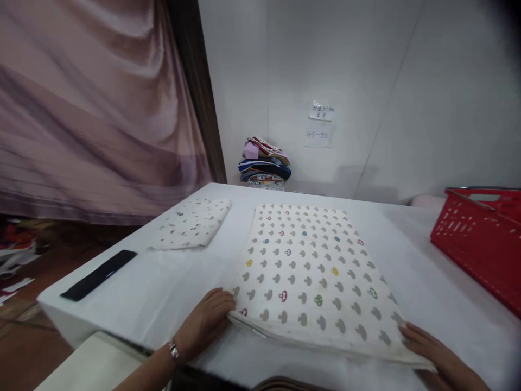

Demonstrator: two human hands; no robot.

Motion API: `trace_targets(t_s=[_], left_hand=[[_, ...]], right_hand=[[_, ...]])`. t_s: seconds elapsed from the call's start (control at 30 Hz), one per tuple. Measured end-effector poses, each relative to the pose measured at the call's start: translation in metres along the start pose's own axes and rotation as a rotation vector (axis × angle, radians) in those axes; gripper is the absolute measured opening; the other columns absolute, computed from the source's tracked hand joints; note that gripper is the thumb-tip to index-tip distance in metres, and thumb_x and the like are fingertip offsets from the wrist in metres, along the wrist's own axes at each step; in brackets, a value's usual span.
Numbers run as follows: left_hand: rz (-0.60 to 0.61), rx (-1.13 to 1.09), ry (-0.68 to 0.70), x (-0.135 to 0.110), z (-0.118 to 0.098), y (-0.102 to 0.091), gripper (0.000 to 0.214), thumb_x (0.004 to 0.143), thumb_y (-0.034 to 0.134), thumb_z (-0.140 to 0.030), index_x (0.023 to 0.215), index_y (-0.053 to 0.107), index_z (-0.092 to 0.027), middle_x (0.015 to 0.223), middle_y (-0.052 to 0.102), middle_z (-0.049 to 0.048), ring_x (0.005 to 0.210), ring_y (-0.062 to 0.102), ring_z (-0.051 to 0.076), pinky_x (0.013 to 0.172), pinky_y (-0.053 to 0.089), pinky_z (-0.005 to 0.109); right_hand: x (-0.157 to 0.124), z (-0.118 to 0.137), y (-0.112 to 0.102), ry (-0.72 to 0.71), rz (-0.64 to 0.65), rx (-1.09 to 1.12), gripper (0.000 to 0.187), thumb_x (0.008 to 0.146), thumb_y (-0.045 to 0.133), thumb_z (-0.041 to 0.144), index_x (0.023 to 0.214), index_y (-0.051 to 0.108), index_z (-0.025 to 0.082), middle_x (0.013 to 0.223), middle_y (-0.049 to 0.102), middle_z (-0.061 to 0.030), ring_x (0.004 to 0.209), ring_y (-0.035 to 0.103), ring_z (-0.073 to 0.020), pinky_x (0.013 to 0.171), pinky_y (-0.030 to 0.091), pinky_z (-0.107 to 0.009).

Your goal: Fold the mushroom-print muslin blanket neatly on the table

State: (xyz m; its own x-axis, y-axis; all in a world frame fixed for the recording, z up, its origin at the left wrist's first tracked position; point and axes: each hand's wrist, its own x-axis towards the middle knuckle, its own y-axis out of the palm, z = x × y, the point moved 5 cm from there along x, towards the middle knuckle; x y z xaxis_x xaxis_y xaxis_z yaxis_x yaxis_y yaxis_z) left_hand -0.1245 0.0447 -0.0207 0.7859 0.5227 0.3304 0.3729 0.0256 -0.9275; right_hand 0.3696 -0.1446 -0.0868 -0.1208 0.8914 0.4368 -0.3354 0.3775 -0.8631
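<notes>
A cream cloth with a mushroom print (309, 266) lies flat and folded on the white table (171, 282). My left hand (205, 320) grips its near left corner, fingers curled over the edge. At the near right corner my right hand (435, 353) rests with its fingers stretched flat along the cloth's edge. A bracelet shows on my left wrist.
A smaller folded patterned cloth (193, 224) lies at the table's far left. A black flat bar (99, 274) sits near the left edge. A red basket (482, 239) stands at the right. A pile of folded fabrics (264, 163) rests against the back wall. A pink curtain (93, 108) hangs left.
</notes>
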Motion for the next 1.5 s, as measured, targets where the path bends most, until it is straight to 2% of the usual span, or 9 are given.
trace_targets(t_s=[0.3,0.43,0.63,0.7,0.8,0.9,1.13,1.37,1.5], left_hand=[[-0.027,-0.110,-0.015,0.006,0.019,-0.006,0.025,0.082,0.052,-0.023,0.105,0.062,-0.028,0.114,0.064,0.0037,0.110,0.056,0.020,0.105,0.038,0.039],[-0.001,-0.272,-0.135,0.022,0.023,-0.018,0.018,0.081,0.055,-0.031,0.096,0.065,-0.027,0.111,0.066,0.0026,0.114,0.054,0.022,0.107,0.036,0.038],[0.092,-0.535,-0.320,0.056,0.036,-0.038,0.021,0.079,0.058,-0.040,0.090,0.068,-0.027,0.106,0.068,0.0009,0.119,0.050,0.026,0.110,0.027,0.045],[0.059,-0.643,-0.406,0.067,0.048,-0.041,0.026,0.075,0.061,-0.042,0.092,0.069,-0.024,0.106,0.068,0.0030,0.116,0.052,0.028,0.104,0.036,0.043],[-0.016,-0.807,-0.516,0.085,0.070,-0.040,0.029,0.068,0.065,-0.043,0.085,0.067,-0.019,0.088,0.070,0.0048,0.089,0.062,0.024,0.080,0.050,0.036],[-0.099,-0.899,-0.567,0.110,0.091,-0.040,0.028,0.063,0.066,-0.042,0.071,0.062,-0.016,0.068,0.065,0.0015,0.067,0.059,0.017,0.064,0.048,0.028],[-0.201,-1.035,-0.726,0.177,0.132,-0.023,0.030,0.054,0.066,-0.038,0.072,0.056,-0.016,0.063,0.062,0.0002,0.061,0.058,0.015,0.059,0.045,0.025],[-0.104,-0.762,-0.826,0.224,0.186,0.021,0.022,0.065,0.053,-0.037,0.074,0.059,-0.018,0.070,0.066,0.0019,0.069,0.063,0.019,0.062,0.049,0.027],[-0.033,-0.537,-0.818,0.252,0.218,0.033,0.017,0.071,0.051,-0.034,0.068,0.063,-0.021,0.070,0.066,0.0006,0.075,0.063,0.019,0.065,0.047,0.025]], right_hand=[[0.023,0.002,-0.019,0.081,0.114,0.097,0.050,0.081,0.049,0.036,0.128,0.044,0.053,0.132,0.052,0.0035,0.125,0.041,-0.0260,0.096,0.047,-0.040],[0.035,0.005,-0.031,0.204,0.163,0.198,0.040,0.083,0.052,0.038,0.123,0.054,0.044,0.133,0.051,0.0039,0.129,0.037,-0.0279,0.102,0.041,-0.045],[0.069,0.006,-0.053,0.367,0.210,0.344,0.042,0.082,0.054,0.046,0.122,0.059,0.034,0.137,0.047,-0.0010,0.131,0.035,-0.0274,0.106,0.034,-0.041],[0.082,0.003,-0.058,0.435,0.212,0.398,0.042,0.082,0.054,0.049,0.121,0.060,0.033,0.138,0.047,-0.0007,0.129,0.040,-0.0269,0.107,0.033,-0.040],[0.107,-0.003,-0.064,0.511,0.186,0.517,0.040,0.080,0.056,0.052,0.111,0.066,0.029,0.125,0.059,-0.0035,0.116,0.053,-0.0270,0.103,0.040,-0.039],[0.136,-0.017,-0.065,0.568,0.105,0.625,0.040,0.076,0.060,0.055,0.098,0.069,0.023,0.100,0.069,-0.0056,0.096,0.062,-0.0262,0.091,0.049,-0.037],[0.206,-0.059,-0.042,0.700,0.022,0.838,0.041,0.068,0.066,0.056,0.087,0.065,0.020,0.089,0.069,-0.0070,0.080,0.063,-0.0219,0.071,0.053,-0.031],[0.265,-0.092,-0.008,0.875,0.012,0.858,0.023,0.071,0.065,0.040,0.080,0.060,0.019,0.075,0.066,-0.0042,0.064,0.059,-0.0151,0.054,0.048,-0.023],[0.296,-0.111,0.015,0.960,0.001,0.817,0.015,0.076,0.059,0.033,0.080,0.059,0.018,0.073,0.066,-0.0038,0.064,0.060,-0.0143,0.052,0.045,-0.021]])
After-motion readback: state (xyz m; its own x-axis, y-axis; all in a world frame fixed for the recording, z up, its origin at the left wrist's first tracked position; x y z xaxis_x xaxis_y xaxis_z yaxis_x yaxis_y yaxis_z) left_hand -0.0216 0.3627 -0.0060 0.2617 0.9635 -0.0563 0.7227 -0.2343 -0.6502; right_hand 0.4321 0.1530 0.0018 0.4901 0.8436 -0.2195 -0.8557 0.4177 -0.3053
